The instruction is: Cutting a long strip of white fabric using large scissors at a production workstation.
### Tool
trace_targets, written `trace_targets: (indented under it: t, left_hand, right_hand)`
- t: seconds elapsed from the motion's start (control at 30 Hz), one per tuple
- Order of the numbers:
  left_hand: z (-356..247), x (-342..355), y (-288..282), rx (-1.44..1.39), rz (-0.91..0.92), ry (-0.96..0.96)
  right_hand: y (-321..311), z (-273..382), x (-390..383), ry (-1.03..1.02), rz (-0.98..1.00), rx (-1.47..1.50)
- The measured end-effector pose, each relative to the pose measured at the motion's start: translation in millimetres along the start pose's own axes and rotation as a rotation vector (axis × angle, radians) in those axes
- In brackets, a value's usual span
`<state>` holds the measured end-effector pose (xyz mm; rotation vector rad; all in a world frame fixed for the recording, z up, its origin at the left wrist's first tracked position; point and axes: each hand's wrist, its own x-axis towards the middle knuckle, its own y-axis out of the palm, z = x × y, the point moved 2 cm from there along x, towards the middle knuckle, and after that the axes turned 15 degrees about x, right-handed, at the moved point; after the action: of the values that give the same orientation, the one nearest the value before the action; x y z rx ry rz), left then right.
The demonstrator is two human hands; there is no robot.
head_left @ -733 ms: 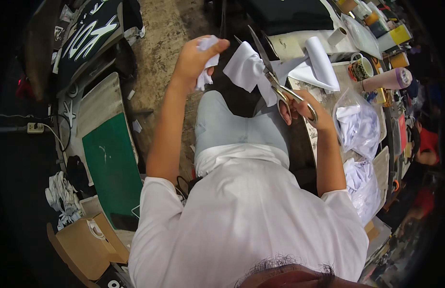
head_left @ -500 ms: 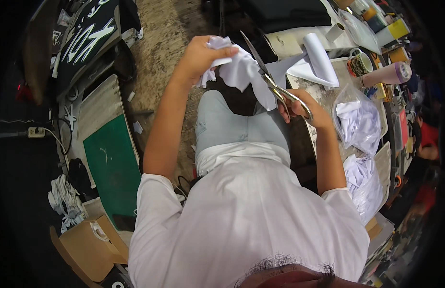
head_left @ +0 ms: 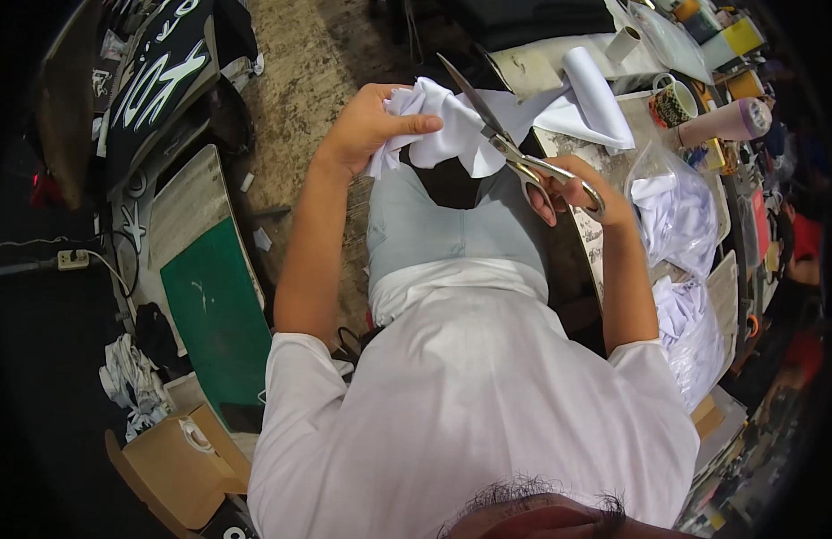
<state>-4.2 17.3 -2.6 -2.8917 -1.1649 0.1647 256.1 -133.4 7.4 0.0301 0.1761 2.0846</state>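
Note:
My left hand is closed on a bunched white cloth, thumb on top of the folds. From there the cloth stretches right, behind the scissors, toward a rolled part lying on the right-hand table. Large metal scissors are in my right hand, its fingers through the handle loops. The blades point up and to the left, right beside the held cloth, and look nearly closed. Whether they touch the fabric I cannot tell.
On the right table stand a patterned mug, a pink bottle and a cardboard tube. Clear bags of white cloth lie nearer. To the left are a green cutting mat, an open cardboard box and a black printed fabric.
My left hand has shifted slightly down with the cloth, which is gathered more in its fingers. The scissors have moved a little down and right at the handles.

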Motion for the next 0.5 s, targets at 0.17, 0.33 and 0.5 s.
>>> trace_targets:
  t: [0.17,0.33,0.5]
  left_hand:
    - [1.9,7.5,0.2,0.061,0.087,0.054]
    - [7.2,6.6,4.4,0.019,0.079,0.056]
    - [-8.2,5.9,15.8,-0.053,0.008,0.189]
  right_hand:
    - [-11.3,-6.2,-4.9,0.04,0.102,0.082]
    - [-13.9,2.9,-6.6,0.059,0.087,0.042]
    - [-20.4,16.0,-8.7,0.088,0.068,0.02]
